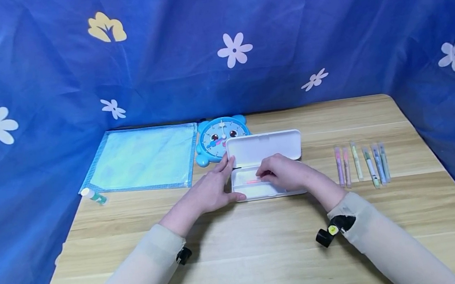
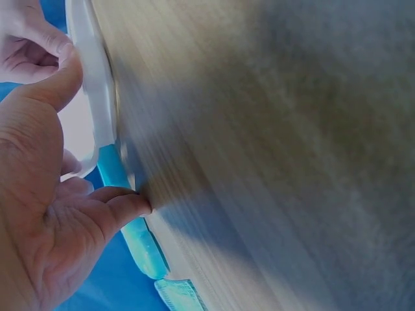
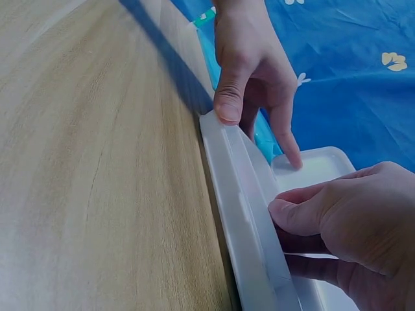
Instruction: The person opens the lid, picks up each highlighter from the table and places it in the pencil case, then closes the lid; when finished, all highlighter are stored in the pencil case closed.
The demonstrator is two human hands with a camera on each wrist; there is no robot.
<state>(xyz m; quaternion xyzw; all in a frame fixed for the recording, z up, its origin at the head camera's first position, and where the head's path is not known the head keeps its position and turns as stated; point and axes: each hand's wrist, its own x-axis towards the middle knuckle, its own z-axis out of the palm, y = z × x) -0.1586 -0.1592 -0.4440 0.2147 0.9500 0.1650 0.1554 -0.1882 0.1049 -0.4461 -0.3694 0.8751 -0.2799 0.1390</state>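
Both arms reach forward, hands drawn close together;
left hand (image 1: 216, 186) spread, thumb standing well apart from the extended fingers; right hand (image 1: 282, 171) curled, its back turned upward, thumb drawn in near the bent fingers; left forearm (image 1: 131, 280) and right forearm (image 1: 396, 245) sleeved, slanting inward.

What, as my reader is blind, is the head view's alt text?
A person's left hand touches an open white case on a wooden table while the right hand reaches inside, by a pink item. A blue clock sits behind it.

Screened-off workspace, room type unclear: blue flower-print cloth (image 1: 173, 58) behind and beside wood-grain table (image 1: 252, 263); cartoon-faced clock (image 1: 219, 137).
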